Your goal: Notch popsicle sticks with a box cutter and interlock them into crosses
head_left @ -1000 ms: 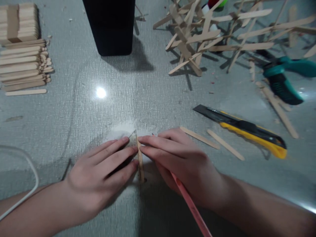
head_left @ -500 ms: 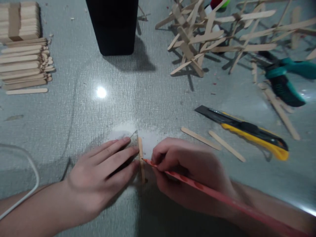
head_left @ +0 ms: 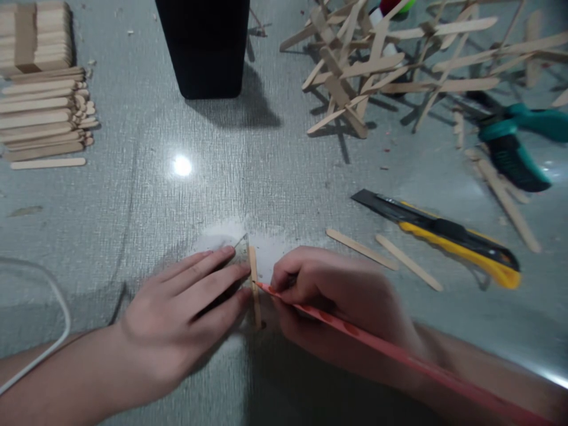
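A small craft stick (head_left: pixel 253 260) lies nearly upright in the view, between my two hands. My left hand (head_left: pixel 173 319) rests flat, fingers stretched over a clear ruler or set square (head_left: pixel 242 242) along the stick's left side; most of that clear piece is hidden. At the stick's right, my right hand (head_left: pixel 341 290) is closed around a long red pencil (head_left: pixel 390 352). The pencil's tip touches the stick, or hovers just over it, near its middle.
Two loose sticks (head_left: pixel 361 249) and a yellow utility knife (head_left: pixel 435 228) lie to the right. Beyond are teal-handled pliers (head_left: pixel 510 142) and a joined stick framework (head_left: pixel 350 71). A black container (head_left: pixel 208 53) stands at the back; stacked sticks (head_left: pixel 39 112) and a white cable (head_left: pixel 62 302) are left.
The pencil tip has shifted slightly up and left along the stick, with my right hand. My left hand, the clear piece and the stick look the same.
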A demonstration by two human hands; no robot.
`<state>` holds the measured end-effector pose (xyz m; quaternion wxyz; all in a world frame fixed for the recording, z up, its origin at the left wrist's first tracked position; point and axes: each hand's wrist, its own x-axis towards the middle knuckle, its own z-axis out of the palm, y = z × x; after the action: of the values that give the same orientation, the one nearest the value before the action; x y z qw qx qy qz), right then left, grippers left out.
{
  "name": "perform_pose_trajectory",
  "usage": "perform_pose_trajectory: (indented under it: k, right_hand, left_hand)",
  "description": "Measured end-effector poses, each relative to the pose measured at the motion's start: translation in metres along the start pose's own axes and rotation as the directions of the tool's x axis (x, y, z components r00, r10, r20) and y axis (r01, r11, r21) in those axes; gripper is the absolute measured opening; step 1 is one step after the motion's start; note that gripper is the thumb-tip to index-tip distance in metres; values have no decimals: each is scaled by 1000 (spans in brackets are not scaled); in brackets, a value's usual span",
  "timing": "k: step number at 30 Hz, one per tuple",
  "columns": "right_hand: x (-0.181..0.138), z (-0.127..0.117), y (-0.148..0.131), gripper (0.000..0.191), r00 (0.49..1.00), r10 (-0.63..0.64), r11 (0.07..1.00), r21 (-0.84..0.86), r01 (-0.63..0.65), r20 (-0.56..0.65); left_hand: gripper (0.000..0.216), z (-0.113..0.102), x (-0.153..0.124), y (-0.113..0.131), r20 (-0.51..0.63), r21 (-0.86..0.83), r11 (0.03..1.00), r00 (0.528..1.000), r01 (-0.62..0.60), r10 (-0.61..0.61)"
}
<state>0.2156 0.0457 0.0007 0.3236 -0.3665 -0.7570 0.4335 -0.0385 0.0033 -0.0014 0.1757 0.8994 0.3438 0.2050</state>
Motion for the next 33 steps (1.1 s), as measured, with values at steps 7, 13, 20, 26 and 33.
perform_pose_trajectory:
  k: [7, 13, 20, 26, 33]
  right_hand:
    - [2, 0, -1, 27, 1000, 0, 1000, -23, 0, 2]
    - [0, -1, -1, 29, 1000, 6, 1000, -14, -6, 1]
    - [2, 0, 0, 30, 1000, 14, 999, 43, -13, -24]
    - [0, -1, 2, 28, 1000, 1, 1000, 27, 0, -7]
    - [1, -1, 1, 29, 1000, 6, 1000, 14, -6, 6]
  left_hand:
    - [29, 1, 0, 0, 1, 30, 1000, 1000, 6, -6]
    - [25, 1, 4, 1, -16, 45, 999, 1000, -5, 6]
    - [29, 0, 1, -1, 14, 42, 999, 1000, -6, 5]
    - [30, -1, 1, -1, 11, 11, 1000, 1000, 5, -5]
    - [31, -2, -1, -1, 15, 10, 1000, 1000, -5, 5]
